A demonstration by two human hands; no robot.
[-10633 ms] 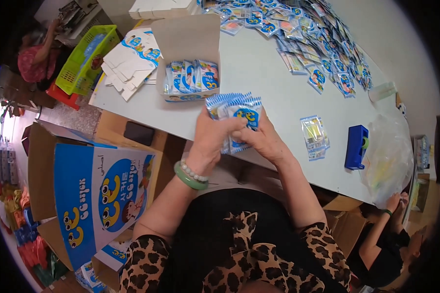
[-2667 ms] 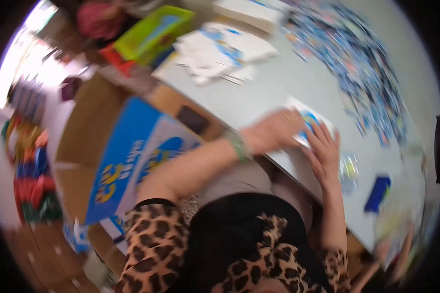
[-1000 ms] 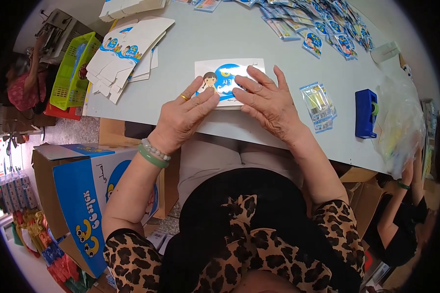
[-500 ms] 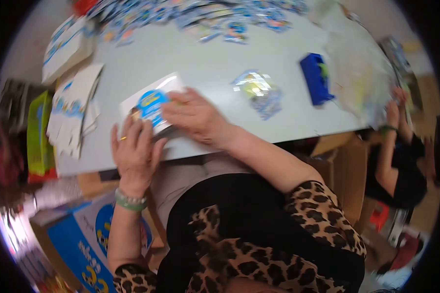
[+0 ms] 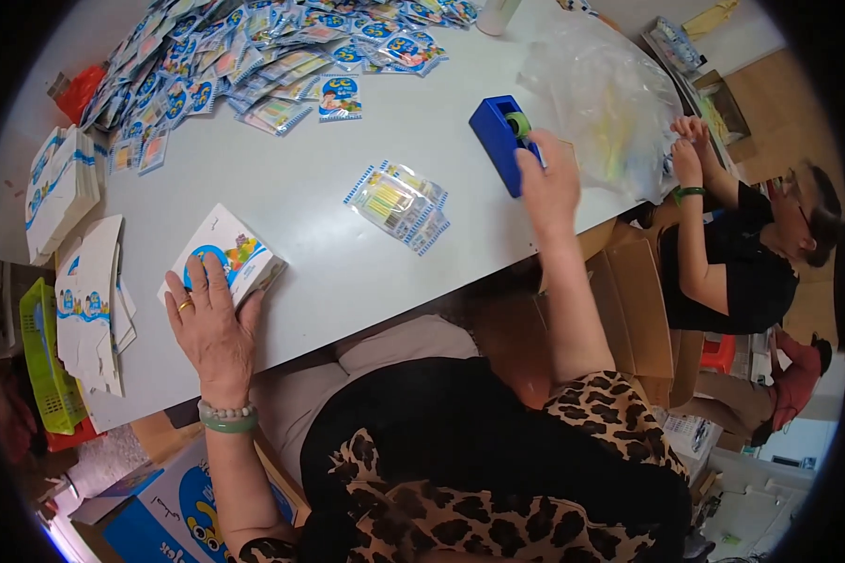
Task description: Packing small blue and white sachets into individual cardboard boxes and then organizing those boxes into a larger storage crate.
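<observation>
A small white carton point(image 5: 239, 246) with a blue and fruit-coloured print lies flat near the front left of the table. My left hand point(image 5: 211, 328) rests on it, fingers stretched across its top and thumb along its near side. Further right stands a blue tape dispenser point(image 5: 498, 141) with a greenish roll of tape point(image 5: 517, 122). At its near end is my right hand point(image 5: 552, 188), fingers bent in against the cutter end; whatever they pinch is hidden. Between the hands lie a few overlapping clear-fronted sachets point(image 5: 394, 202) with coloured sticks showing inside.
A big heap of printed sachets point(image 5: 282, 47) covers the far left. Stacked cartons point(image 5: 66, 192) and flattened cartons point(image 5: 89, 300) line the left edge. A clear plastic bag point(image 5: 601, 103) lies right, near a co-worker's hands point(image 5: 690, 145). An open cardboard box point(image 5: 629, 300) stands below the table edge.
My right hand has left the carton and moved right to the tape dispenser. My left hand stays on the carton. The whole view has shifted, bringing more of the right side in.
</observation>
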